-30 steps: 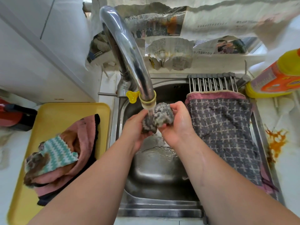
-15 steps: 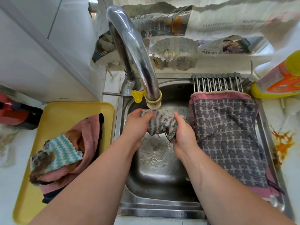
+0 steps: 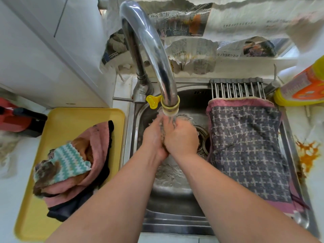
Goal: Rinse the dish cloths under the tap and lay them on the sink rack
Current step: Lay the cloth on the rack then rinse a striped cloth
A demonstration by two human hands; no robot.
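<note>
Dish cloth (image 3: 184,118), grey and wadded small, sits squeezed between both hands at the centre of the frame, mostly hidden. The fingers (image 3: 177,125) of the right hand (image 3: 181,139) curl tightly over it, and the left hand (image 3: 154,135) clamps it from the other side, palms pressed together. Water from the tap (image 3: 152,50) runs onto them above the sink (image 3: 171,186). Right of the hands, a cross-patterned cloth (image 3: 245,146) lies flat on the sink rack (image 3: 236,90). At lower left, a yellow tray (image 3: 70,120) holds a heap of cloths (image 3: 73,163). A yellow bottle (image 3: 301,88) stands on the surface at the right edge.
</note>
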